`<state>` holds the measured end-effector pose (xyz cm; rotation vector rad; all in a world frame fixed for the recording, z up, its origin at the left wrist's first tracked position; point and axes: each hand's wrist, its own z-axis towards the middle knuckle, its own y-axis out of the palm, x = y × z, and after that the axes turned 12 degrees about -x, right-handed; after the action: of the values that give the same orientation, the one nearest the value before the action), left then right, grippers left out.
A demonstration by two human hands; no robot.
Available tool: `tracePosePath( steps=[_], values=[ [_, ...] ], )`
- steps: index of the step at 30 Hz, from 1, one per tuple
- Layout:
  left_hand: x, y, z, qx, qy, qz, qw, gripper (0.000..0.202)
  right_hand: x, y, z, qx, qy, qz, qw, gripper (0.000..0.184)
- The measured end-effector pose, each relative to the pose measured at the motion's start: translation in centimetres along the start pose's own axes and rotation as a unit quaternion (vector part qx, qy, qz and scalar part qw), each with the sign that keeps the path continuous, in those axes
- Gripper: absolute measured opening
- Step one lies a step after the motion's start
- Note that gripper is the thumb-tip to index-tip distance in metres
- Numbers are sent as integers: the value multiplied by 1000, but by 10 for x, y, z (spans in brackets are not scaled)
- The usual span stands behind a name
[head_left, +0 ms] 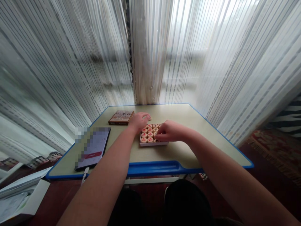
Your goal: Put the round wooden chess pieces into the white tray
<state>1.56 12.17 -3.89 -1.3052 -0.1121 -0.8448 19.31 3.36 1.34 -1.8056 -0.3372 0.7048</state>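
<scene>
A shallow white box (154,144) on the table holds rows of round wooden Chinese chess pieces (150,135), with red characters on the left and dark ones on the right. Over the box's right side, my right hand (171,131) is curled, its fingertips down on the dark-lettered pieces. Whatever lies between those fingers is hidden. My left hand (140,120) reaches past the box's back left corner. Its bent fingers close on a single Chinese chess piece (150,118) behind the box; the thumb is out of sight.
A brown printed box lid (121,117) lies at the back left of the table (188,153). Nearer me on the left is a tablet (94,150) with a white cable (85,172) plugged in. A blue trough (154,168) runs along the front edge. Curtains (150,56) hang behind.
</scene>
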Motion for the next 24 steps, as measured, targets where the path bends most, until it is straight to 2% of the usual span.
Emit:
tracePosePath(
  steps=[3, 6, 9, 13, 20, 24],
  values=[
    [-8, 8, 2, -105, 7, 32, 994, 50, 3, 1, 2, 33, -4, -19, 999, 29],
    [-16, 14, 5, -148, 6, 24, 989, 50, 6, 1, 4, 77, -2, -50, 996, 29],
    [-17, 17, 5, -144, -2, -47, 988, 46, 8, 2, 5, 113, -1, -71, 991, 31],
    [-10, 12, 3, -139, -11, -120, 983, 47, 10, 2, 6, 108, 11, -82, 991, 31],
    [-4, 7, 2, -102, -9, -57, 993, 55, 10, 3, 7, 98, 21, -89, 991, 31],
    [-6, 6, 2, -104, -11, -29, 994, 61, 10, 3, 7, 97, 19, -90, 991, 31]
  ],
)
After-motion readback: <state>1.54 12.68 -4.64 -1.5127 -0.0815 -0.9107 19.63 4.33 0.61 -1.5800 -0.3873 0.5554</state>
